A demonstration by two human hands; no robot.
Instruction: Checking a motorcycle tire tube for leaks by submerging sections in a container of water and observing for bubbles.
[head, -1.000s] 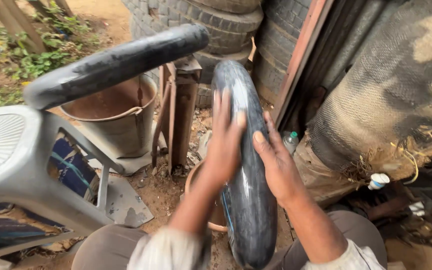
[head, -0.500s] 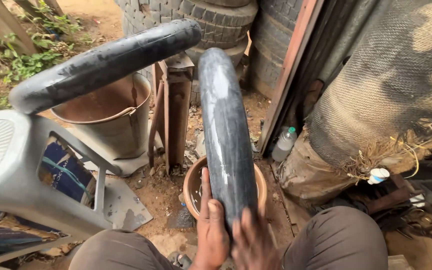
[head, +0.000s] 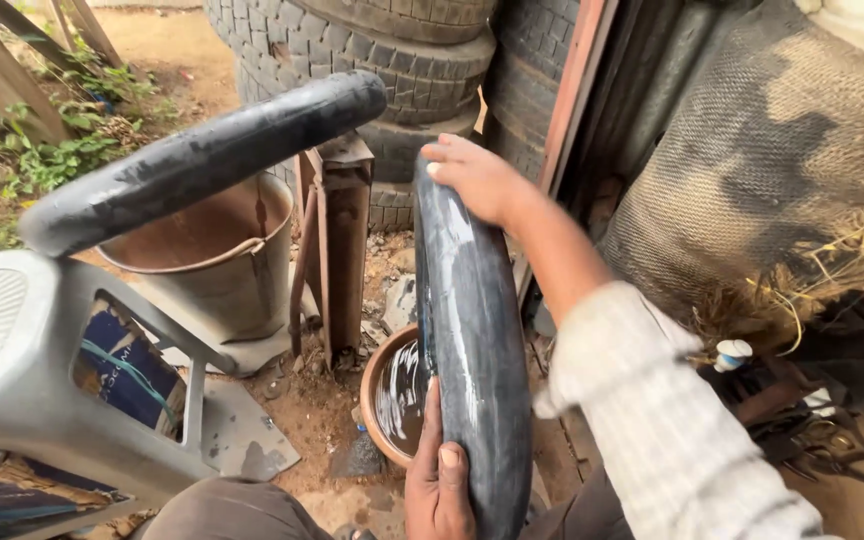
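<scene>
Wet black inner tube [head: 472, 330] upright: right hand [head: 477, 180] gripping top, left hand [head: 439, 490] gripping bottom.

Your right hand [head: 477, 180] is raised and reaches forward and to the left, palm down, its fingers curled over the top of the black inner tube [head: 467, 330]; the forearm slants back toward you at lower right, bare to the rolled cuff of a pale checked sleeve [head: 652, 420]. Your left hand [head: 439, 487] sits low, close to your body, palm against the tube's lower left side, thumb lying up along the rubber and fingers wrapped behind it out of sight. The two hands are well apart, one at each end of the visible arc.
</scene>
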